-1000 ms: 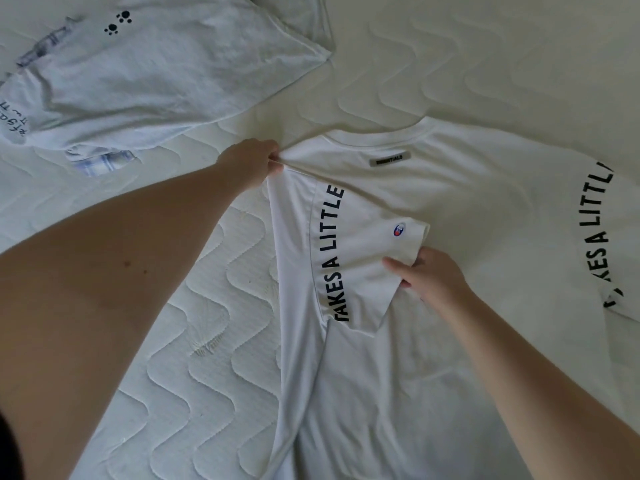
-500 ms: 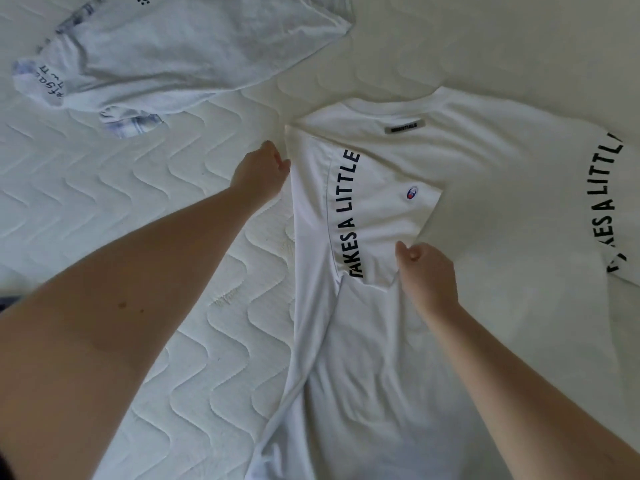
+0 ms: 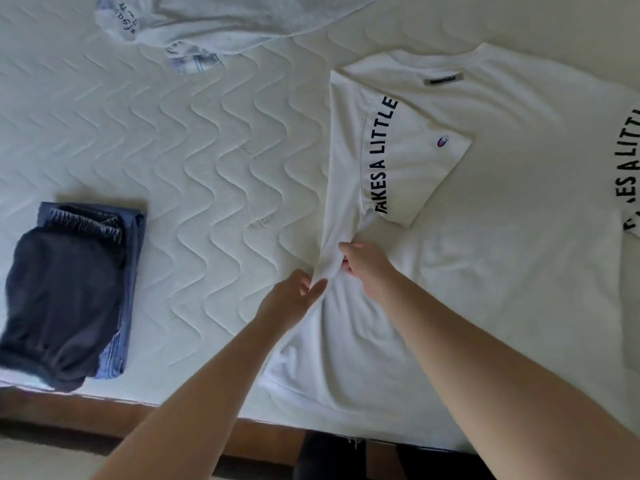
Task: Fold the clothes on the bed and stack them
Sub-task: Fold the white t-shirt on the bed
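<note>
Left hand (image 3: pixel 294 296) and right hand (image 3: pixel 365 263) both pinching bunched left edge of white tee (image 3: pixel 502 254), spread across mattress (image 3: pixel 214 161) (sleeve already folded in); far left, folded dark stack (image 3: pixel 69 292); top, pale shirt (image 3: pixel 221 19) unfolded

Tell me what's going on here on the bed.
A person is folding a white T-shirt spread on the mattress. One sleeve is already folded in, and both the left hand and right hand pinch the shirt's folded side edge. A folded dark stack sits nearby; another light garment waits unfolded.
</note>
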A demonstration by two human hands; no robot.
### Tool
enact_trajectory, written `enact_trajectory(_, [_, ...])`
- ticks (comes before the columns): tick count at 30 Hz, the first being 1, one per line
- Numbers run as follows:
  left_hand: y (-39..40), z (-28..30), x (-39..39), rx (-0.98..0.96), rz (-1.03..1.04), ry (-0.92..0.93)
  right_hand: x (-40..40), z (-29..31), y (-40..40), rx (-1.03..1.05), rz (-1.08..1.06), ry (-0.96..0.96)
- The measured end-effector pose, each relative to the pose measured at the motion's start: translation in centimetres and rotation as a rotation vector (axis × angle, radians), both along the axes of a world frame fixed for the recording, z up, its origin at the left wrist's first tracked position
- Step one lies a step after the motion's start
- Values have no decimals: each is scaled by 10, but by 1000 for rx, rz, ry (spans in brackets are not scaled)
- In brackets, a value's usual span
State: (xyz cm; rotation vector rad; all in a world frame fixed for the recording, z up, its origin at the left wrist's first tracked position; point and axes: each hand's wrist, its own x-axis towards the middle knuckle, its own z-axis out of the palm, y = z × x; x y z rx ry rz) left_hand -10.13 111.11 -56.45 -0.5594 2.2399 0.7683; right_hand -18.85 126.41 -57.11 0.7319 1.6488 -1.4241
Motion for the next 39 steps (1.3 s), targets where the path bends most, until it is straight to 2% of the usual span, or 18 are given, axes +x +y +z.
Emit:
enact_trajectory(4, [-4, 6, 74, -168, -144, -104, 26, 17, -4, -107, 19, -47])
enact_trajectory(6, [-3, 12, 99, -218, -131, -133, 42, 26, -3, -146, 56, -70])
enact_trajectory(9, [9, 24, 122, -180, -6, -81, 65, 34, 2, -113, 141, -65])
enact_trajectory(13, [29, 37, 141, -133, 52, -17, 97, 35, 10, -67, 265, -88])
enact_trajectory(17, [56, 36, 161, -8, 3, 50, 134, 29, 22, 16, 359, -63])
enact_trajectory(21, [74, 36, 183, 113, -81, 93, 158, 27, 52, 89, 268, 29])
enact_trajectory(26, [74, 33, 201, 15, -36, 196, 180, 29, 75, 138, 251, 64])
enact_trajectory(30, [68, 17, 201, -97, -142, 43, 195, 16, 73, 186, 435, 41])
enact_trajectory(33, [66, 5, 198, -93, -132, 67, 207, 6, 70, 271, 613, 57])
enact_trajectory(36, [68, 2, 195, 7, 25, 124, 222, 0, 72, 230, 528, -7])
enact_trajectory(39, [69, 6, 200, -34, -37, 124, 239, -1, 77, 185, 405, -44])
